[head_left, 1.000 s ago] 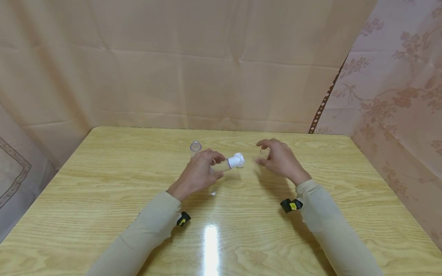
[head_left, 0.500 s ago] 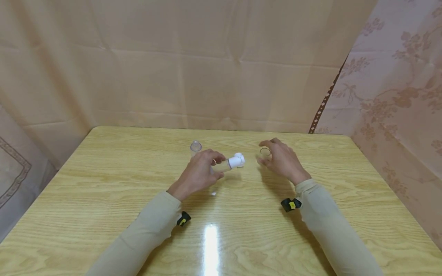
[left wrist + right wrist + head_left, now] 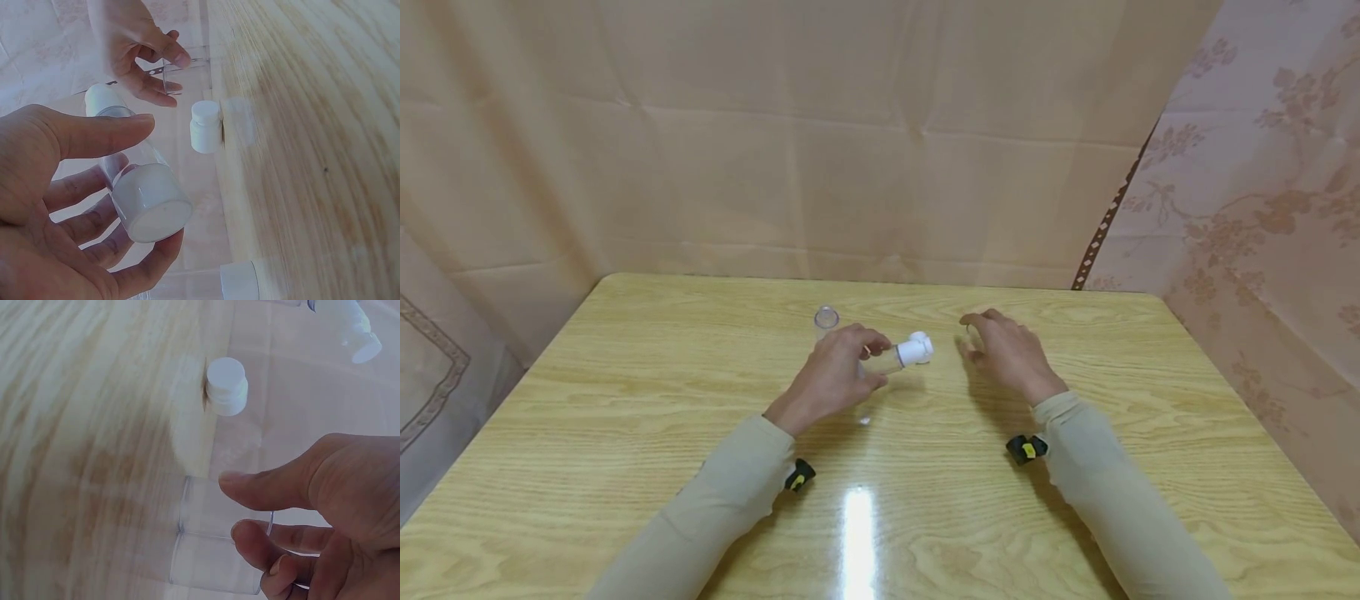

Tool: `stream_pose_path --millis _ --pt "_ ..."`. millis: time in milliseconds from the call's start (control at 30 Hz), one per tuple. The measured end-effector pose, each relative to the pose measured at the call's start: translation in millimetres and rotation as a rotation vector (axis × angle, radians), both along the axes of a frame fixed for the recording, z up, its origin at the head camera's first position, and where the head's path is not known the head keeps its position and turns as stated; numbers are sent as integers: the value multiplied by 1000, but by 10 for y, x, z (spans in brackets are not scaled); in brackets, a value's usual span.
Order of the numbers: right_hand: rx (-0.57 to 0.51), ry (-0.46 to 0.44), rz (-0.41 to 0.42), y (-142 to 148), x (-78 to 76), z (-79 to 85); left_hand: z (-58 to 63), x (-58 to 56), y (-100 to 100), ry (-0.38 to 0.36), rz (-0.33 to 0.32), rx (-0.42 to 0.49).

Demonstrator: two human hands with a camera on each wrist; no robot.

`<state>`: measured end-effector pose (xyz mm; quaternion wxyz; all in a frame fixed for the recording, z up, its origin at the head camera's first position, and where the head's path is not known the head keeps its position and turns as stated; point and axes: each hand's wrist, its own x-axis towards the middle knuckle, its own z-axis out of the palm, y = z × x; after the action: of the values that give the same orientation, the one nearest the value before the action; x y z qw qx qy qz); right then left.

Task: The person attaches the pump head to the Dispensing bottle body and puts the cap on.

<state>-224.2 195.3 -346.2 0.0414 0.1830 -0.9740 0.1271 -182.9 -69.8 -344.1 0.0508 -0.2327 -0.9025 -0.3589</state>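
My left hand [image 3: 835, 375] grips a slim clear bottle [image 3: 882, 361] with a white top [image 3: 915, 350], tilted above the table. In the left wrist view its thick white base [image 3: 161, 215] points toward the camera, thumb on one side and fingers beneath. My right hand [image 3: 1009, 354] has its thumb and curled fingers about the rim of a clear cup-like cylinder [image 3: 209, 506]; in the head view only a bit of its rim shows. Between the hands a small white capped bottle [image 3: 205, 134] stands upright, partly covered by the held bottle's top in the head view.
Behind my left hand stands another clear tube [image 3: 826, 317], with a white base [image 3: 239, 280] in the left wrist view. The wood-grain table [image 3: 625, 350] is glossy and reflects light near the front. A beige curtain [image 3: 850, 167] hangs behind its far edge.
My right hand has shifted slightly left and toward me, its fingers closing about the clear cylinder's rim, which shows less than before. The left hand with its bottle stays nearly still.
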Motion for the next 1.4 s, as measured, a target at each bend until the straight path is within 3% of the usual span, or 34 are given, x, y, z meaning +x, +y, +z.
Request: stream_pose_path --millis 467,767,967,1400 --pt "-29 40 -27 -5 0 -41 5 1 19 -12 18 -4" --pt "-107 9 -17 -25 37 76 -3 -5 17 -7 16 -5" --pt "-197 -25 6 -30 49 141 -5 -2 13 -23 29 -9" --pt "-491 -203 55 -8 -2 150 -20 -19 -12 -34 69 -34"
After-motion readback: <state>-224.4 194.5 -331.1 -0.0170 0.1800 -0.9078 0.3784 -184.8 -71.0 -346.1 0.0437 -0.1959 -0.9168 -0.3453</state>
